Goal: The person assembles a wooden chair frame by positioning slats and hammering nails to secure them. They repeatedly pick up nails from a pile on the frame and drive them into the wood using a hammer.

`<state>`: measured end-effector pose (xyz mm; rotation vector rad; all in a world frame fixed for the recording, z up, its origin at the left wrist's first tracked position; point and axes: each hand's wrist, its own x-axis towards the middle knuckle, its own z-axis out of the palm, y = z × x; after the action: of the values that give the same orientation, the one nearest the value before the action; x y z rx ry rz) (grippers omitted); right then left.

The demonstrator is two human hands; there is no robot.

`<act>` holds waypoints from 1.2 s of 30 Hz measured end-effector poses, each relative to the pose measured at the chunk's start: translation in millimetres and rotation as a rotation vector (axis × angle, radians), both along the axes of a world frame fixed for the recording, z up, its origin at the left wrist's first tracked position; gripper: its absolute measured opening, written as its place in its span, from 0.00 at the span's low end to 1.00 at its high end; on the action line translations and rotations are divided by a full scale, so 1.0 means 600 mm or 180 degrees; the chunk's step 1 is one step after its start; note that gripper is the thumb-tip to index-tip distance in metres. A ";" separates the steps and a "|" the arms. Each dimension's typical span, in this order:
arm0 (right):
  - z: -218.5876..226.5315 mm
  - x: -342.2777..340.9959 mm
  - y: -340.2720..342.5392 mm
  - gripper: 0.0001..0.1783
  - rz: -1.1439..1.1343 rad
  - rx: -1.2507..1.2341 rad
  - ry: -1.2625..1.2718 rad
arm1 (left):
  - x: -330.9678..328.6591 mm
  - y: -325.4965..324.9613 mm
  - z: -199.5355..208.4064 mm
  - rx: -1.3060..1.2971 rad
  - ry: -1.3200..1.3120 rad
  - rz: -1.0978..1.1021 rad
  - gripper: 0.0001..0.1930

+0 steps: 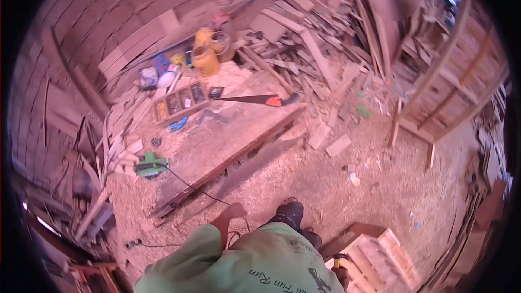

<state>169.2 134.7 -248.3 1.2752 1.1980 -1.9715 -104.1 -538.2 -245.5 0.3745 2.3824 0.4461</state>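
My left hand (232, 212) hangs just past the green sleeve, above the sawdust floor and next to a black cable (209, 196). Its fingers do not show clearly. At the lower right, my right hand (342, 275) is partly hidden by my shirt. It is closed on a yellow-and-black tool (340, 261) whose kind I cannot make out. Beside that hand stands a small pale slatted wooden frame (374, 258). Away from both hands, a handsaw (249, 99) with an orange-and-black handle and a green electric planer (151, 164) rest on the low workbench (217, 146).
A divided wooden box (179, 103) of small hardware sits on the bench near yellow containers (205, 61). Scrap timber (320, 27) is heaped at the back. A large wooden frame (456, 87) leans at the right. Offcuts (338, 145) and shavings cover the floor.
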 end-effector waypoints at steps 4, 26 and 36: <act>-0.075 -0.102 0.066 0.09 0.0525 0.0134 0.0095 | -0.077 0.050 0.003 0.0295 0.0943 0.1357 0.15; 0.335 -0.431 -0.435 0.25 0.1402 0.1376 -0.1192 | -0.519 -0.834 0.103 -0.1332 0.1757 0.3138 0.39; 0.359 -0.411 -0.502 0.14 0.0853 0.1493 -0.1185 | -0.661 -0.718 0.066 -0.0942 0.1523 0.3004 0.35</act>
<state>-77.6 -166.7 -33.1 1.5241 1.5870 -1.2332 -500.9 -969.1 -205.9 -0.9163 2.9255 0.4216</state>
